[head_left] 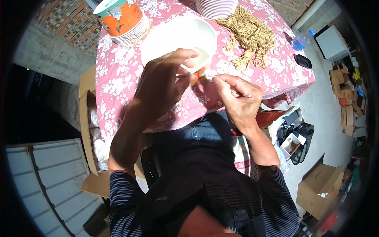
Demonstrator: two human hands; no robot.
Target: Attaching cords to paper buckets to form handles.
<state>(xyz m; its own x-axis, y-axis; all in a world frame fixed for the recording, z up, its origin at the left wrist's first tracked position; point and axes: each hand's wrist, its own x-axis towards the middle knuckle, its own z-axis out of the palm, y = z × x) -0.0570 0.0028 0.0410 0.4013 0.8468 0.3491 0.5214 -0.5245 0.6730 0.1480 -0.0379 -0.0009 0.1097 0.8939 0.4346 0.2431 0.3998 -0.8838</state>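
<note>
A large round container (173, 33), glaring white inside, stands on the table in front of me. Below its near rim a small patch of orange and green printed wall (198, 76) shows. My left hand (164, 77) is raised over its near side, fingers curved and thumb apart from them; no held thing shows clearly. To the right of that patch, my right hand (241, 94) is closed, thumb and forefinger pinched together at a tiny pale bit too small to name. Beyond the hands, a heap of tan cords (252, 35) lies on the table.
A stack of orange printed buckets (120, 19) stands at the far left, and a white ribbed stack (216, 7) at the far edge. The pink flowered tablecloth (116, 85) carries a water bottle (302, 40) and a black case (303, 61). Cardboard boxes (320, 189) flank me.
</note>
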